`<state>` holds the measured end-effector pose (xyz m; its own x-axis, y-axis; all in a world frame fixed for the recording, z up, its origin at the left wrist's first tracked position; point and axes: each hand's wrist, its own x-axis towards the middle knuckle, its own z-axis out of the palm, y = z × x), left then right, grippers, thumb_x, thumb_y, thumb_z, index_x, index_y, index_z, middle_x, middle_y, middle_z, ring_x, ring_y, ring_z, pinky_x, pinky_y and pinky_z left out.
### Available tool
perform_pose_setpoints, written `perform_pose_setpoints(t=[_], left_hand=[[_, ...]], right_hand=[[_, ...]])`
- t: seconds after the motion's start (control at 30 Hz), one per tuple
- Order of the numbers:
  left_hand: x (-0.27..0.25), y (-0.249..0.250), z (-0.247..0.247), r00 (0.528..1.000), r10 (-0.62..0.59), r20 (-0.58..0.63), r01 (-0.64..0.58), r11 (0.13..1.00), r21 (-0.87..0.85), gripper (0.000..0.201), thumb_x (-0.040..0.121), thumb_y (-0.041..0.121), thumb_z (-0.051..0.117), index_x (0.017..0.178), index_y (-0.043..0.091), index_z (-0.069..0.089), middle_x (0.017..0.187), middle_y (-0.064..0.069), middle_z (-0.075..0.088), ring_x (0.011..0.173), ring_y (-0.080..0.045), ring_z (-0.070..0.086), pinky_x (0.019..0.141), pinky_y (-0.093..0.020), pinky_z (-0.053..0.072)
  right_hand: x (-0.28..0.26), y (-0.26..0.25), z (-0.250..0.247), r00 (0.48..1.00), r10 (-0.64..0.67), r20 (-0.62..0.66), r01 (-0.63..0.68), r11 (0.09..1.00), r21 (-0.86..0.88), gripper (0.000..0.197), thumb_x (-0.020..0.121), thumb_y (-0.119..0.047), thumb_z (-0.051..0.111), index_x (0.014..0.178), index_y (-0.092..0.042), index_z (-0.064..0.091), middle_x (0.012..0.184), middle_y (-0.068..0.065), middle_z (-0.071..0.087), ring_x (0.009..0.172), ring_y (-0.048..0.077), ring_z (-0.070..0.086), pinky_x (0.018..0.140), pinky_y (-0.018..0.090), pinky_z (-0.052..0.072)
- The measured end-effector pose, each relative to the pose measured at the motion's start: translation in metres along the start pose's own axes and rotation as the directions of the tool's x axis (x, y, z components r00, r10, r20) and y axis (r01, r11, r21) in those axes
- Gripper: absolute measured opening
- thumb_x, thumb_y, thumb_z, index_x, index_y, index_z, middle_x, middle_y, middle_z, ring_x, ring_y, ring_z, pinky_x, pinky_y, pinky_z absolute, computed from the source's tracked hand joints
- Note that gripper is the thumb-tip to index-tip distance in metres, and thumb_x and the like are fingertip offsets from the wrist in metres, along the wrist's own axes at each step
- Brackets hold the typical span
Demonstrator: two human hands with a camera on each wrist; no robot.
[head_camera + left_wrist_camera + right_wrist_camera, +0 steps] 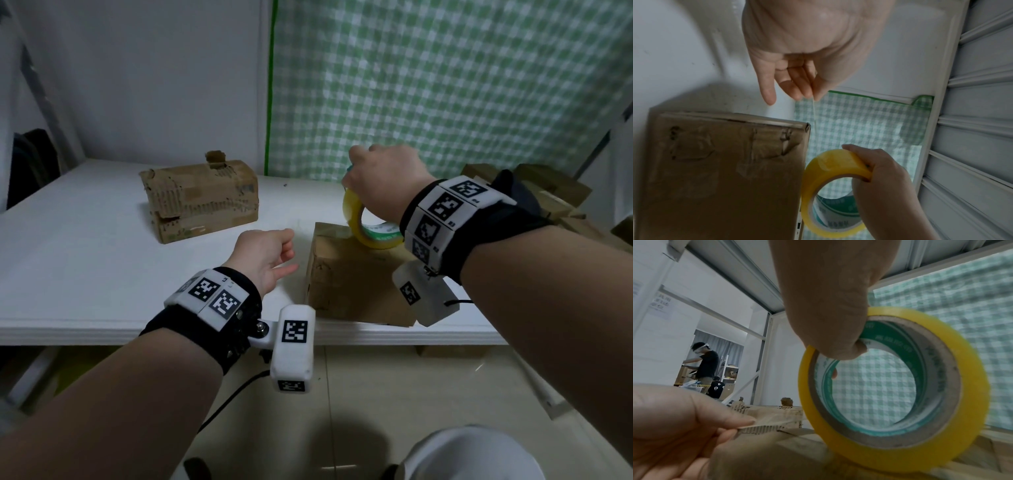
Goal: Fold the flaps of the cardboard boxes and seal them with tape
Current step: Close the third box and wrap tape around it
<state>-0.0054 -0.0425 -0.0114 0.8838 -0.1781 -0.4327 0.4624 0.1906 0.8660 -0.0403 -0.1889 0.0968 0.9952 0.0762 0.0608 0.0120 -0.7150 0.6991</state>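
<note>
A closed brown cardboard box (346, 274) sits at the white table's front edge, old tape patches on its side (721, 170). My right hand (383, 171) grips a yellow tape roll (359, 222), which stands on edge on the box top, with a thumb through its green-printed core (894, 386). My left hand (287, 253) hovers just left of the box. Thumb and fingers (807, 95) pinch the free end of a clear tape strip (772, 420) that is stretched out from the roll (834, 186). A second, battered box (202, 198) lies farther back on the left.
The white table (102, 291) has its front edge close to me. A green checked curtain (445, 85) hangs behind on the right. Several cardboard boxes (548, 192) are piled at the far right. A person in black (706, 363) stands far off.
</note>
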Motion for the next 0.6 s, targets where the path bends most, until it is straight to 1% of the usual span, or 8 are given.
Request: perform_pose_setpoints(t=[0.07, 0.17, 0.2, 0.27, 0.4, 0.53, 0.6], left_hand=[[0.001, -0.001, -0.001, 1.000, 0.004, -0.005, -0.004, 1.000, 0.004, 0.012, 0.091, 0.009, 0.058, 0.079, 0.010, 0.056, 0.063, -0.001, 0.050, 0.060, -0.011, 0.050, 0.070, -0.034, 0.055], [0.003, -0.002, -0.003, 1.000, 0.016, -0.014, -0.016, 1.000, 0.012, 0.013, 0.091, 0.009, 0.057, 0.079, 0.010, 0.055, 0.065, -0.002, 0.050, 0.060, -0.011, 0.049, 0.070, -0.033, 0.054], [0.004, -0.003, -0.003, 1.000, 0.020, -0.018, -0.019, 1.000, 0.018, 0.013, 0.091, 0.009, 0.057, 0.078, 0.010, 0.055, 0.065, -0.002, 0.050, 0.060, -0.011, 0.049, 0.071, -0.033, 0.054], [0.005, -0.006, -0.005, 0.999, 0.020, -0.028, -0.019, 0.999, 0.030, 0.014, 0.091, 0.008, 0.057, 0.077, 0.011, 0.055, 0.066, -0.002, 0.050, 0.061, -0.011, 0.049, 0.072, -0.032, 0.054], [0.008, -0.015, -0.007, 0.999, 0.001, -0.049, 0.002, 0.998, 0.057, 0.015, 0.090, 0.007, 0.057, 0.076, 0.010, 0.054, 0.066, -0.003, 0.050, 0.059, -0.012, 0.048, 0.063, -0.027, 0.051], [0.008, -0.023, -0.004, 0.999, -0.023, -0.045, 0.028, 0.993, 0.111, 0.017, 0.091, 0.008, 0.059, 0.074, 0.009, 0.054, 0.065, -0.002, 0.051, 0.058, -0.011, 0.048, 0.057, -0.024, 0.048], [0.007, -0.026, -0.001, 0.999, -0.031, -0.029, 0.036, 0.988, 0.153, 0.021, 0.091, 0.007, 0.058, 0.070, 0.009, 0.054, 0.063, -0.002, 0.050, 0.057, -0.011, 0.047, 0.057, -0.023, 0.044]], right_hand=[[-0.001, -0.002, 0.001, 1.000, -0.002, -0.008, 0.002, 1.000, 0.004, 0.026, 0.093, -0.008, 0.048, 0.115, -0.017, 0.059, 0.096, 0.005, 0.037, 0.081, 0.020, 0.044, 0.043, 0.028, 0.024], [-0.001, -0.008, 0.001, 0.999, -0.010, -0.035, 0.010, 1.000, 0.003, 0.024, 0.093, -0.008, 0.047, 0.111, -0.016, 0.060, 0.096, 0.005, 0.036, 0.080, 0.020, 0.041, 0.048, 0.028, 0.031], [-0.002, -0.011, 0.001, 0.999, -0.016, -0.045, 0.016, 1.000, -0.004, 0.022, 0.093, -0.008, 0.047, 0.109, -0.015, 0.061, 0.095, 0.004, 0.035, 0.079, 0.020, 0.040, 0.048, 0.027, 0.031], [-0.002, -0.017, -0.001, 0.998, -0.033, -0.060, 0.032, 0.999, -0.022, 0.020, 0.093, -0.010, 0.048, 0.107, -0.016, 0.062, 0.095, 0.004, 0.035, 0.078, 0.020, 0.039, 0.047, 0.027, 0.026], [-0.001, -0.027, -0.004, 0.993, -0.081, -0.083, 0.077, 0.996, -0.048, 0.021, 0.093, -0.010, 0.047, 0.106, -0.015, 0.063, 0.095, 0.005, 0.035, 0.079, 0.021, 0.040, 0.058, 0.030, 0.034], [-0.002, -0.027, -0.005, 0.994, -0.082, -0.078, 0.079, 0.996, -0.040, 0.020, 0.093, -0.010, 0.049, 0.106, -0.016, 0.062, 0.094, 0.004, 0.034, 0.078, 0.021, 0.039, 0.059, 0.030, 0.035], [-0.003, -0.026, -0.005, 0.993, -0.082, -0.089, 0.080, 0.996, -0.032, 0.020, 0.093, -0.011, 0.049, 0.106, -0.016, 0.062, 0.096, 0.004, 0.036, 0.078, 0.021, 0.039, 0.058, 0.030, 0.036]])
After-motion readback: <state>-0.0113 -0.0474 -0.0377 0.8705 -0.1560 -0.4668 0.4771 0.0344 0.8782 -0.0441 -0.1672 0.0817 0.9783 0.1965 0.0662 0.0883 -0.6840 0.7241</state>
